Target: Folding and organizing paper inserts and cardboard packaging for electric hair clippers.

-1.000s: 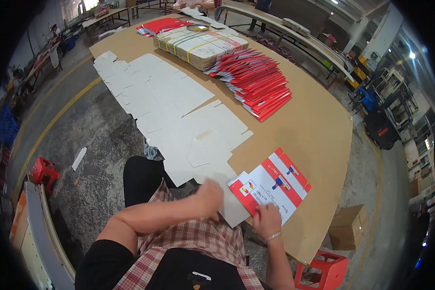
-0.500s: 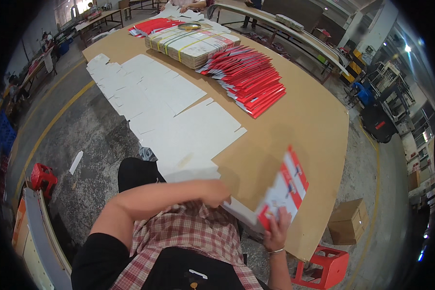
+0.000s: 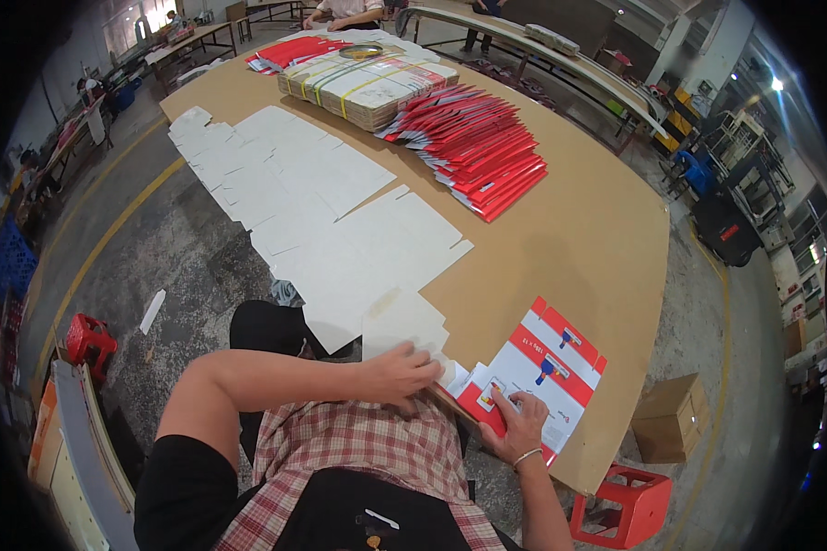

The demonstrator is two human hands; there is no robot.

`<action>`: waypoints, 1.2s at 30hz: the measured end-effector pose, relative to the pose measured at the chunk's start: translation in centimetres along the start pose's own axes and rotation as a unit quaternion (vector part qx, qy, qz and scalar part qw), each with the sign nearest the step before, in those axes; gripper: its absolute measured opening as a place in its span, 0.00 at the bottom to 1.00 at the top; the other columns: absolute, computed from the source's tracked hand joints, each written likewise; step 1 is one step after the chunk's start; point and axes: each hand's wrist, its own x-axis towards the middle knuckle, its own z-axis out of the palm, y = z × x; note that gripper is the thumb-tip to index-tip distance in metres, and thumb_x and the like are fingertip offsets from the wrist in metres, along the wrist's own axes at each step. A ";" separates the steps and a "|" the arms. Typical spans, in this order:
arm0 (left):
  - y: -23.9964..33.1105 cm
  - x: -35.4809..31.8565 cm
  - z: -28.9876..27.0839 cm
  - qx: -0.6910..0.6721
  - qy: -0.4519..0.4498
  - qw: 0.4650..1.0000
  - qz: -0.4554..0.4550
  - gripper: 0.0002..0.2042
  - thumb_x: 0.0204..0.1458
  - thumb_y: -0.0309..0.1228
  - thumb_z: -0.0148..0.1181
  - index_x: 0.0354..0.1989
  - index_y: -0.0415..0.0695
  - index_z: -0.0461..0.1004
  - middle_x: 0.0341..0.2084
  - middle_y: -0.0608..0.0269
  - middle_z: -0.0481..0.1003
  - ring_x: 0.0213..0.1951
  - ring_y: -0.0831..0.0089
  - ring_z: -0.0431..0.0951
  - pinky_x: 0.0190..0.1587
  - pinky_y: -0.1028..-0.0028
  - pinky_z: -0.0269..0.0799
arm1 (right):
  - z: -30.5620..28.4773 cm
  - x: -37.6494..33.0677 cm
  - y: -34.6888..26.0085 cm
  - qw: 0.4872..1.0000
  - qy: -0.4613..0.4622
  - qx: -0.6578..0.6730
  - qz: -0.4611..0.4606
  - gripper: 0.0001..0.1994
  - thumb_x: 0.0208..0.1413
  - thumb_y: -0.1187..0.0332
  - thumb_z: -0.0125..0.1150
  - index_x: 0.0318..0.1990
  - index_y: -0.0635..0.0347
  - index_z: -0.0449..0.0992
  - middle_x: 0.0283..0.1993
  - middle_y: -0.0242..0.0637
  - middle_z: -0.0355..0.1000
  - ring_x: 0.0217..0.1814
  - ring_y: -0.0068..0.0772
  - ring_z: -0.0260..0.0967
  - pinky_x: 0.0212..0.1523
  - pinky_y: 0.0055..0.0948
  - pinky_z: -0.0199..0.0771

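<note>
A flat red-and-white carton (image 3: 549,372) with small blue pictures lies at the table's near right edge, its lower left part folded over in red. My right hand (image 3: 521,427) grips this carton at its near side, thumb and fingers pressed on the folded part. My left hand (image 3: 400,375) lies at the near edge on the white card blanks (image 3: 340,230), fingers apart and slightly bent, holding nothing I can see. The blanks overlap in a long spread that runs away to the far left. Small white flaps show between my two hands.
A fanned row of folded red cartons (image 3: 487,151) lies beyond, beside a strapped bundle of cardboard (image 3: 368,87) with a tape roll (image 3: 360,51) on top. A red stool (image 3: 620,505) and a brown box (image 3: 671,418) stand right of the table. Another person (image 3: 345,11) sits at the far end.
The carton in my right hand has come down flatter on the table, its near left part now folded over. My left hand has drawn back slightly left, and its fingers have spread.
</note>
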 end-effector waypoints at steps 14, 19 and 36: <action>-3.4 1.2 1.4 -0.439 0.441 0.698 -0.354 0.35 0.50 0.27 0.64 0.69 0.49 0.57 0.53 0.52 0.70 0.57 0.67 0.69 0.54 0.66 0.71 | 0.9 -0.5 0.2 0.995 -0.042 0.080 -0.046 0.34 0.48 0.56 0.65 0.65 0.48 0.66 0.70 0.51 0.54 0.74 0.59 0.46 0.68 0.66 0.36; -2.2 2.9 3.4 -0.437 0.412 0.738 -0.309 0.35 0.49 0.16 0.54 0.69 0.49 0.57 0.62 0.49 0.62 0.59 0.63 0.69 0.56 0.69 0.68 | 0.9 0.8 -0.4 0.991 -0.023 0.112 -0.068 0.28 0.54 0.66 0.58 0.65 0.45 0.65 0.71 0.50 0.53 0.73 0.62 0.46 0.68 0.67 0.38; -0.4 4.9 2.4 -0.026 0.061 0.992 -0.108 0.24 0.61 0.50 0.46 0.66 0.65 0.62 0.70 0.48 0.51 0.70 0.43 0.47 0.65 0.34 0.36 | 0.9 0.6 -0.9 0.993 -0.094 0.004 -0.066 0.25 0.56 0.58 0.60 0.63 0.28 0.68 0.74 0.40 0.50 0.76 0.61 0.39 0.68 0.69 0.35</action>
